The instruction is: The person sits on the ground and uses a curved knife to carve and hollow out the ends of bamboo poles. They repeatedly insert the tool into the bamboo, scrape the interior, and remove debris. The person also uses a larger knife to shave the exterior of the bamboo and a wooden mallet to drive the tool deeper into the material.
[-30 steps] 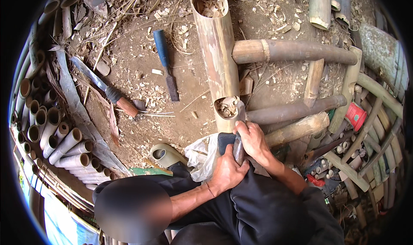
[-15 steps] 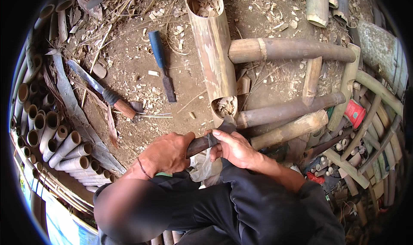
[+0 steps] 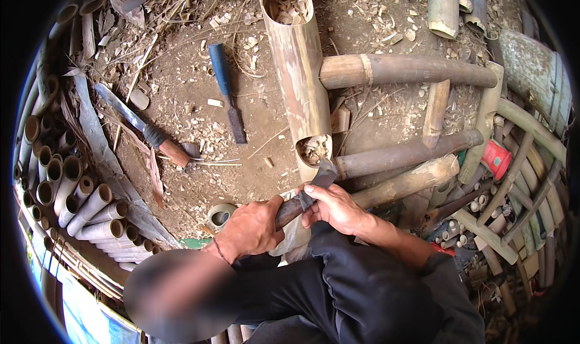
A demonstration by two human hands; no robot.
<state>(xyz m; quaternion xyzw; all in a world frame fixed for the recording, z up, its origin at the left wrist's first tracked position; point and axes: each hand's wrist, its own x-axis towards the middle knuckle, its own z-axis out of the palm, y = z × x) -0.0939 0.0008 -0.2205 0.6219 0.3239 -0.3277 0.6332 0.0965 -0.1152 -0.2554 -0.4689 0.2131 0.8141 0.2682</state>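
Observation:
My left hand (image 3: pixel 251 226) is wrapped around the dark wooden handle of a short-bladed knife (image 3: pixel 290 212). The fingers of my right hand (image 3: pixel 338 210) are closed on a dark wrapping (image 3: pixel 306 196) where handle and blade meet, thumb on top. The dark blade (image 3: pixel 326 172) points up and away, beside the near opening of a thick bamboo pole (image 3: pixel 296 72). Pale shavings (image 3: pixel 314 149) lie in that opening. Below my hands, a whitish plastic bag (image 3: pixel 295 240) shows in part over my dark trousers.
A blue-handled chisel (image 3: pixel 226 96) and a large knife (image 3: pixel 145 126) lie on the shaving-strewn ground. Bamboo crosspieces (image 3: pixel 417 70) extend rightward from the pole. Cut bamboo tubes (image 3: pixel 72 175) are stacked left. A pale ring (image 3: pixel 221 215) lies beside my left wrist; a red container (image 3: pixel 496 160) sits right.
My left hand has moved a little right and nearer to me, tilting the knife more steeply. The pale ring beside my left wrist has come into view.

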